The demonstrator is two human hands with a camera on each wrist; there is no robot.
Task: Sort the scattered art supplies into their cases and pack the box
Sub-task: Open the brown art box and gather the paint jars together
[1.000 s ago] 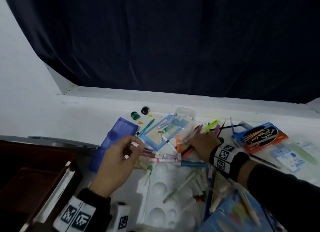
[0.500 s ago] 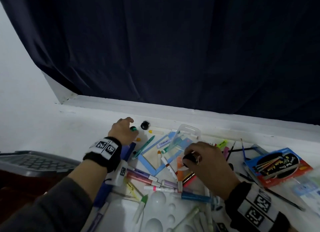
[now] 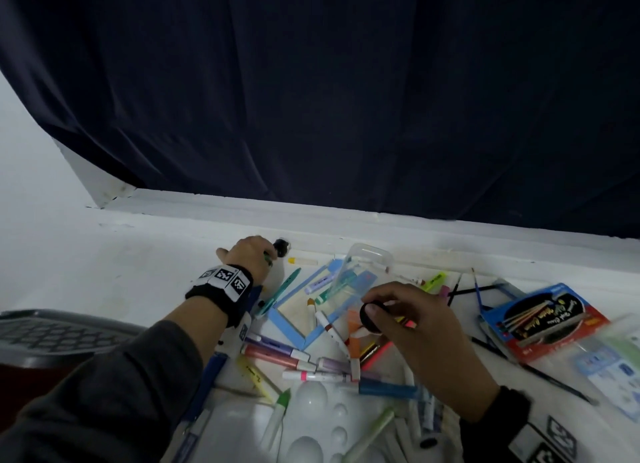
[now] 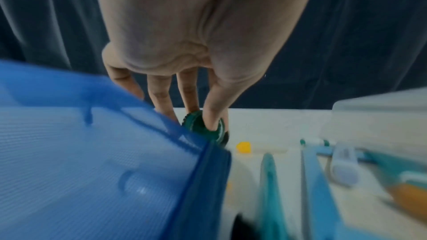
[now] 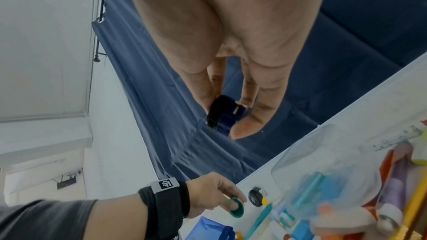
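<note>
My left hand (image 3: 258, 253) reaches to the far side of the white table and pinches a small green paint pot (image 3: 268, 260) between thumb and fingers (image 4: 209, 116); the pot (image 4: 203, 129) is tilted on its edge. A black pot (image 3: 280, 247) stands just beyond it. Above the marker pile, my right hand (image 3: 382, 312) holds a small dark pot (image 3: 370, 317) in its fingertips, and the right wrist view shows this pot (image 5: 223, 114) lifted clear of the table. Scattered markers (image 3: 277, 353) lie between both arms.
A blue case (image 4: 92, 161) lies under my left wrist. A clear plastic case (image 3: 363, 265) rests on a light-blue frame (image 3: 287, 327). A white palette (image 3: 311, 424) is near me, a red-and-blue brush pack (image 3: 540, 324) at right, a grey basket (image 3: 52, 331) at left.
My left hand left the markers, reached forward to the far green pot and took hold of it. My right hand rose from the pile with a dark pot in its fingers.
</note>
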